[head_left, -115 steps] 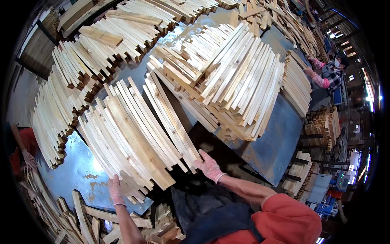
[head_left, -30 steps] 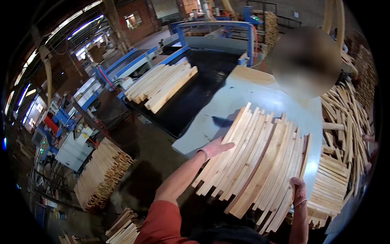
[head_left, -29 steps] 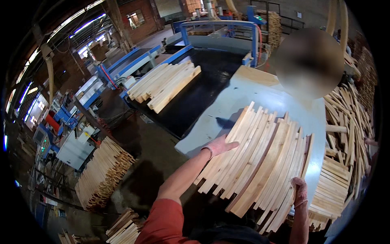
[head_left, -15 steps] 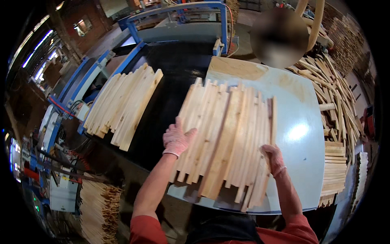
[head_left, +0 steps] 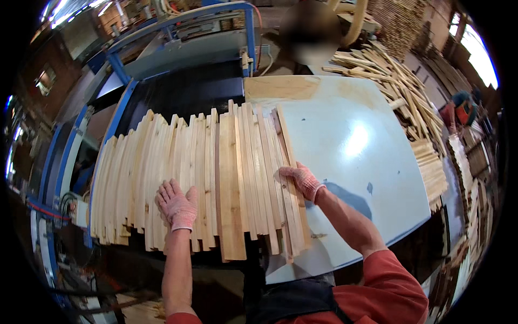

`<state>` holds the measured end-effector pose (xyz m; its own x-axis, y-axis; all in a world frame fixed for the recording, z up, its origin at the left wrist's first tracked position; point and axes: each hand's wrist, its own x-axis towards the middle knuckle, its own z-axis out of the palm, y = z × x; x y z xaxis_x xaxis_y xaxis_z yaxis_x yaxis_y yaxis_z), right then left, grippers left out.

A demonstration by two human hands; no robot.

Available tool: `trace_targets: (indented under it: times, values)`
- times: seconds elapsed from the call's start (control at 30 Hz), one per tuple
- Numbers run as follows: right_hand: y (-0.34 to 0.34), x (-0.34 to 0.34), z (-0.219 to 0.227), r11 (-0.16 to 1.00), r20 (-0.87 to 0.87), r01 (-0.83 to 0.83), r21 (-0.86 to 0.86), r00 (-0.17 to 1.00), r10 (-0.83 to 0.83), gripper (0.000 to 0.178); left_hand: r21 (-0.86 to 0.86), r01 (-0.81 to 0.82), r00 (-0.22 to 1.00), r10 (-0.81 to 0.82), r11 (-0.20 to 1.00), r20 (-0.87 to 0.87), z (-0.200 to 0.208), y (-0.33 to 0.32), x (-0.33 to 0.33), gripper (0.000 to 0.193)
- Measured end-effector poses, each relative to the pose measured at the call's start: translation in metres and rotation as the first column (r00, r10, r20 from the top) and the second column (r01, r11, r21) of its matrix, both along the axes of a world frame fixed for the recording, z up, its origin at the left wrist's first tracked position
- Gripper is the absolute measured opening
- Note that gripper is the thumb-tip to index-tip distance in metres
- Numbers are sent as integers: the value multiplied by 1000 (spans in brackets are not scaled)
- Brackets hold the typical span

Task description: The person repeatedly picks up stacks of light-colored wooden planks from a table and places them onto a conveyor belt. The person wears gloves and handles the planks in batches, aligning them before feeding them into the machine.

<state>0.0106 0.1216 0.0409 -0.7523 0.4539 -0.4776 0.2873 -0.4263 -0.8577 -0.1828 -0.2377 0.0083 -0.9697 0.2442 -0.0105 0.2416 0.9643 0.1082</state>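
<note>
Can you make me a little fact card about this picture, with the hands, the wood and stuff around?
Left hand: spread flat on the strips
Right hand: touching the row's right end
Wood strips: side by side, ends uneven
Beyond the row: black surface, blue frame
Right of the row: pale, shiny table
Farther right: jumbled wood pile

Dim brown wall at the upper left, bright window glowing at the upper right.
Strip lights are shining above the wall, and a pale table is reflecting a white glare.
</note>
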Motion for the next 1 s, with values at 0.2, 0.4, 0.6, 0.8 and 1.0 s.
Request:
trace_targets:
  times: [0.2, 0.4, 0.6, 0.8, 1.0]
  values:
    - [17, -12, 30, 544, 686, -558, 627, 726, -46, 88, 263, 408, 890, -445, 874, 101, 60, 96, 53, 102]
    - [-41, -25, 19, 128, 473, -456, 881, 845, -248, 97, 156, 363, 902, -388, 919, 190, 67, 139, 54, 99]
    - [-72, -65, 33, 135, 558, -541, 830, 802, -214, 89, 266, 245, 928, -305, 932, 215, 56, 123, 23, 91]
    - [-91, -93, 39, 187, 545, -521, 833, 831, -110, 93, 386, 247, 952, -297, 889, 75, 50, 92, -9, 80]
    - [-91, -97, 50, 233, 541, -509, 829, 835, -101, 95, 772, 90, 908, -370, 629, 196, 41, 82, -33, 68]
